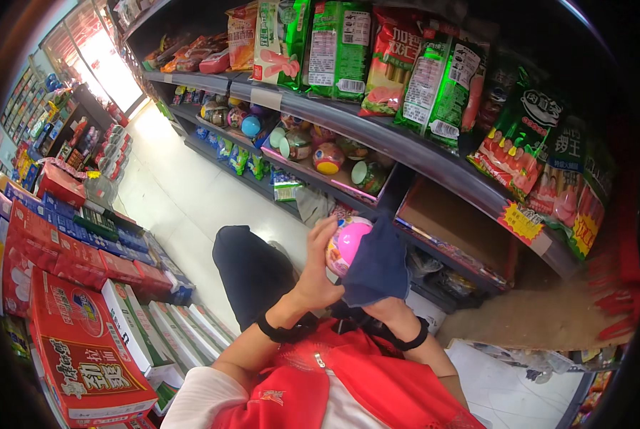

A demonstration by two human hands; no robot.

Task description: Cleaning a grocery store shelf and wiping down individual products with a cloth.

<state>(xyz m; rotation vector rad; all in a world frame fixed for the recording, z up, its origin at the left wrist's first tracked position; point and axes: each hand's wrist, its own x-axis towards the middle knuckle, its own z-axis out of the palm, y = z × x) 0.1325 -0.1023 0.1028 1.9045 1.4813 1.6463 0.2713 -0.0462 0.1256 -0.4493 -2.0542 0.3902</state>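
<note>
My left hand [320, 263] holds a round pink plastic ball-shaped container [347, 244], its patterned side against my fingers. On the right of the ball lies a dark blue cloth [381, 263], draped over my right hand [387, 308]; the cloth hides the fingers and touches the ball. More round containers [329, 157] of several colours sit in an open cardboard tray [352, 194] on the shelf just beyond my hands. A second, brown-bottomed cardboard box [459, 230] stands to the right of that tray.
Above runs a shelf edge [352, 119] with upright packs of sausages [338, 48]. Stacked red cartons [84, 348] and white-and-green boxes [137, 327] stand at the left. Pale tiled floor [159, 155] stretches towards a bright doorway. Cardboard [534, 313] lies at the right.
</note>
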